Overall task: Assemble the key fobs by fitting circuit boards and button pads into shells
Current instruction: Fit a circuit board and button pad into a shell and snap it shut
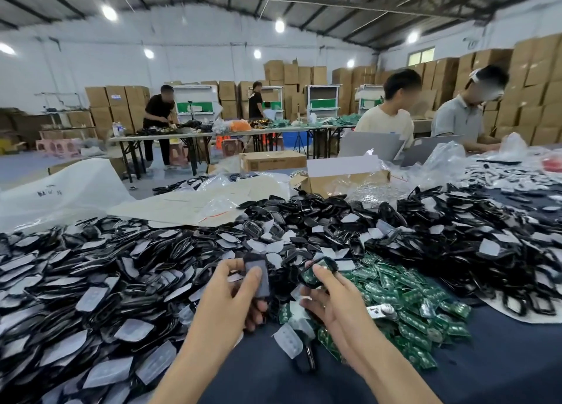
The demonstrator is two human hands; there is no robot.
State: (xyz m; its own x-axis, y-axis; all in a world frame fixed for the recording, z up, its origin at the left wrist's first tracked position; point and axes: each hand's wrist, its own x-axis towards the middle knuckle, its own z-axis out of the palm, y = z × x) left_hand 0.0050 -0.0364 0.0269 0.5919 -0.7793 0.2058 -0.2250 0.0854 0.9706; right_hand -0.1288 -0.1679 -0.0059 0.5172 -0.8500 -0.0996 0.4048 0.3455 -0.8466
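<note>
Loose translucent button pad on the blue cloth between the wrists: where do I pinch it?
Pinch the button pad across its short width, coming from above and its left: it lies flat, with bare blue cloth on that side.

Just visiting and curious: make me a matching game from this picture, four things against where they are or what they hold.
1 left hand
2 right hand
3 loose green circuit boards
4 open cardboard box

A beyond the heaped black shells
B holds a shell with a green board
C holds a shell with a pale pad
D piled right of both hands

Pairs: 1-C, 2-B, 3-D, 4-A
</note>
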